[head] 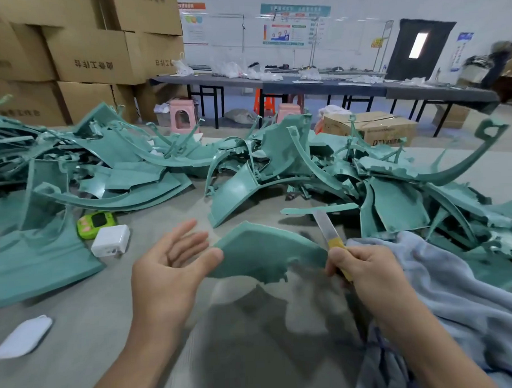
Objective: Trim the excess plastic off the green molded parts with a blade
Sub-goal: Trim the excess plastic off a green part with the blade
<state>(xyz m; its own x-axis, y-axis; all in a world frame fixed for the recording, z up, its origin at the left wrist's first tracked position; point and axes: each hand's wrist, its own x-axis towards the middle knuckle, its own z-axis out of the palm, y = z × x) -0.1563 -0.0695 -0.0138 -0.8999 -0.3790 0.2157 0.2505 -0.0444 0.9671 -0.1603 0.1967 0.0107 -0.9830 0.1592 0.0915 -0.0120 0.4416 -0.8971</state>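
Observation:
A flat green molded part [263, 253] hangs in front of me above the grey table [79, 333]. My left hand [170, 271] is spread with fingers straight; its thumb tip touches the part's left edge. My right hand [360, 267] grips a yellow-handled utility blade [328, 231], whose metal blade points up and away. The same hand meets the part's right end; whether it holds the part I cannot tell. Heaps of green molded parts [276, 160] cover the table behind.
A pale blue cloth [458, 296] lies at the right under my right forearm. A white charger [110, 240] and a green gadget [95, 224] sit to the left, a white mask [23, 336] nearer me. Cardboard boxes [90, 51] stand at the back left.

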